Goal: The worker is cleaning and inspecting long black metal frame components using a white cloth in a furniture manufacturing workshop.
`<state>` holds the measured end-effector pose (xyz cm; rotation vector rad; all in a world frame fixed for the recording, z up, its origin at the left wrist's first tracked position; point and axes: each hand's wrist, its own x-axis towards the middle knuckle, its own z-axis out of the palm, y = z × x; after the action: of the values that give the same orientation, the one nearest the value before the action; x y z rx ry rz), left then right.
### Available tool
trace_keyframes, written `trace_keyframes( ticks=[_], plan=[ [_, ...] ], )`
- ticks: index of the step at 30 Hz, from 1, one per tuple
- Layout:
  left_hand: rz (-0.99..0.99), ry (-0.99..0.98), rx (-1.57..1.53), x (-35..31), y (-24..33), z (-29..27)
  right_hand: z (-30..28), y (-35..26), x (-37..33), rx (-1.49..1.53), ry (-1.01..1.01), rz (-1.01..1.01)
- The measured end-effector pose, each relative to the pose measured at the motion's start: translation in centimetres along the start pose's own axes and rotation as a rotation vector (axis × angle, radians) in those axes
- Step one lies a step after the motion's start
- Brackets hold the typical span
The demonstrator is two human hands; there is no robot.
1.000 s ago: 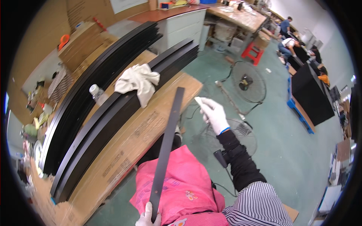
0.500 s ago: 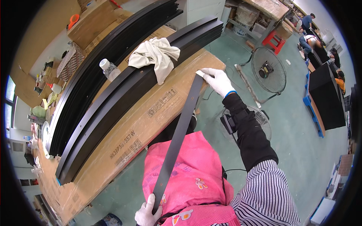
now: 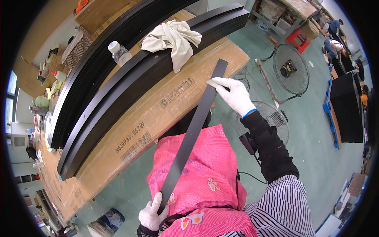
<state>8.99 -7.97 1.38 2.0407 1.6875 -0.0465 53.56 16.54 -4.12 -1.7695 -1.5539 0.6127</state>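
Observation:
A long flat black strip [image 3: 188,138] with small holes slants across my lap, over a pink apron [image 3: 209,166]. Around its near end my left hand [image 3: 152,212], white-gloved, is closed. My right hand [image 3: 233,94], also gloved, pinches a small pale flat piece [image 3: 212,83] that lies across the strip a little below its far end. Whether that piece is folded cloth or a pad I cannot tell. The strip's far end reaches over a cardboard-covered bench [image 3: 134,144].
On the bench lie stacked curved black panels [image 3: 130,85], with a cream cloth [image 3: 173,39] and a clear bottle [image 3: 119,54] among them. Standing fans [image 3: 290,69] are on the right. Beyond them are a red stool [image 3: 298,40], a black block on a pallet [image 3: 346,108] and people at work.
My right hand and the pale piece have slid from the strip's far tip down toward me, baring the tip. The view has shifted slightly; my left hand still grips the near end.

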Motion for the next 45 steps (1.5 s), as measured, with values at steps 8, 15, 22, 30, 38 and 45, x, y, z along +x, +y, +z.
trace_keyframes(
  ticks=[8, 15, 22, 30, 38, 45],
  plan=[
    [-0.042, -0.113, 0.008, 0.9, 1.0, -1.2, 2.2, -4.2, -6.2, 0.199, -0.193, -0.088],
    [-0.031, -0.084, 0.034, 0.5, 0.2, -1.1, -1.2, -4.2, -2.0, 0.466, -0.06, 0.351],
    [-0.01, -0.05, 0.008, 0.7, -0.5, -1.4, -3.3, 3.6, 5.5, 0.139, 0.198, 0.148],
    [-0.016, -0.064, 0.012, 1.1, -1.4, -0.6, -2.7, 3.0, 4.5, 0.111, -0.009, -0.003],
    [0.066, -0.06, 0.013, 2.1, -2.3, -0.1, -4.4, -1.8, -3.3, 0.607, -0.625, 0.317],
    [0.092, -0.031, -0.056, 0.4, -4.1, 1.0, -0.7, 3.0, 6.1, 1.541, -0.07, 0.235]
  ],
)
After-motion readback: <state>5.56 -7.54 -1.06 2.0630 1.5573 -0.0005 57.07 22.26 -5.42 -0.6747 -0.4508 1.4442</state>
